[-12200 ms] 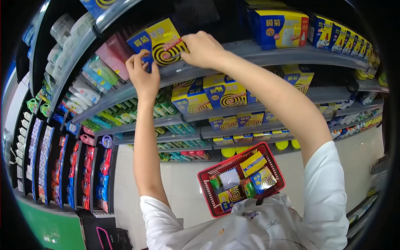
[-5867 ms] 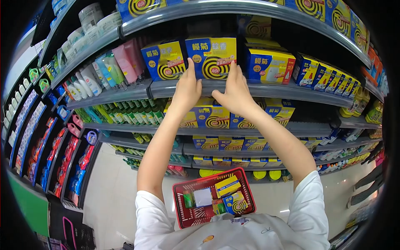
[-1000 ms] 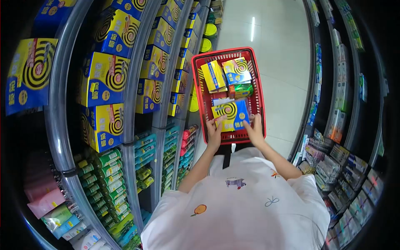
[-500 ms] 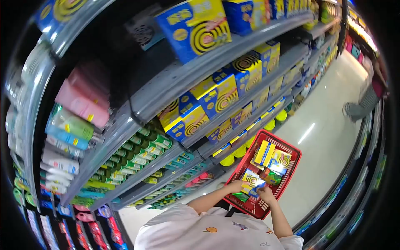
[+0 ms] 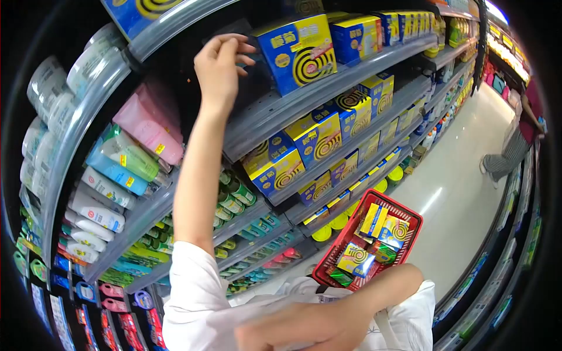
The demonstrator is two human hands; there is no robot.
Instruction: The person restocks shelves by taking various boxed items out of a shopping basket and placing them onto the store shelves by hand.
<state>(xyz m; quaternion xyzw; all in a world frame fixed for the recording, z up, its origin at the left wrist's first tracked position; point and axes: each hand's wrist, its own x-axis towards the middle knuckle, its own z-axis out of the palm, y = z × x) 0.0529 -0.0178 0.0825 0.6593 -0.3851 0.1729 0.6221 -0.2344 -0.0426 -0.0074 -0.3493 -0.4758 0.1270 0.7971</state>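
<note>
My left hand [image 5: 225, 67] is raised at the upper shelf, its fingers loosely bent and apart, with nothing seen in them. Just right of it stands a blue and yellow mosquito coil box [image 5: 300, 54] with a black spiral printed on it. A dark item behind the fingers is too dim to make out. Low in front of my white shirt, my right hand [image 5: 304, 324] is smeared by motion, so its grip does not show. Past my right forearm is a red shopping basket [image 5: 414, 225] holding several packs, among them a yellow and blue coil box [image 5: 355, 260].
More coil boxes [image 5: 316, 139] fill the lower shelves. Pink and blue tubes [image 5: 149, 128] and white bottles [image 5: 96, 210] stand at the left, with green bottles [image 5: 237, 190] below. A person [image 5: 515, 140] stands in the aisle at right, along the pale floor [image 5: 445, 175].
My left hand has left the coil box in the basket and risen to the upper shelf. My right hand has come back from the basket to my chest. The coil box stays in the basket.
</note>
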